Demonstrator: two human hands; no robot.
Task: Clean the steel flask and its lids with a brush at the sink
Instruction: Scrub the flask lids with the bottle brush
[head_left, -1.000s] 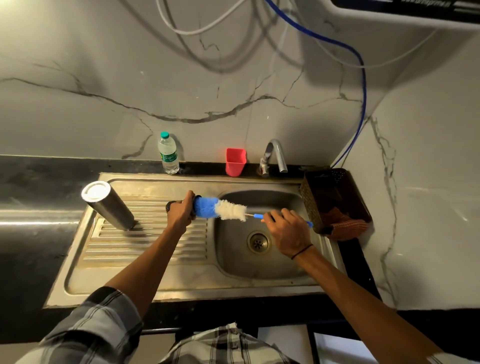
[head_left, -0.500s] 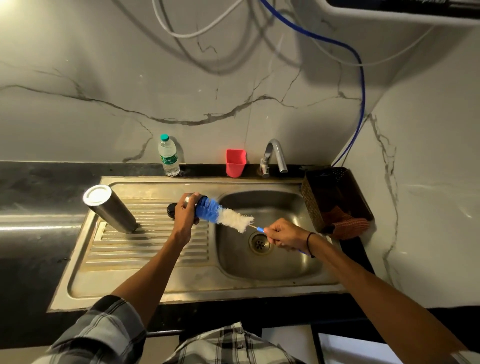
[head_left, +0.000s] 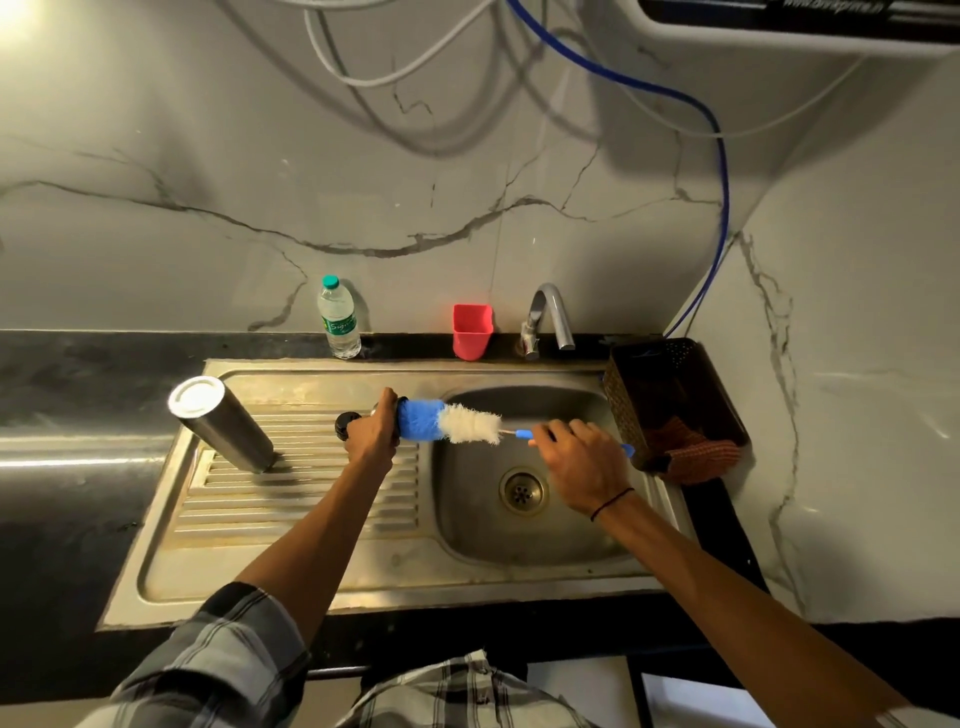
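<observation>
Over the seam between drainboard and basin, your left hand (head_left: 370, 435) has its fingers wrapped around a dark lid (head_left: 347, 424), with the blue-and-white brush (head_left: 447, 423) head pushed against it. Your right hand (head_left: 576, 460) grips the brush handle above the basin, level with the drain (head_left: 522, 490). Well to the left, the steel flask (head_left: 221, 425) stands tilted on the ribbed drainboard near the sink (head_left: 291, 582) rim. Just past the basin's right edge sits a dark basket (head_left: 628, 405).
</observation>
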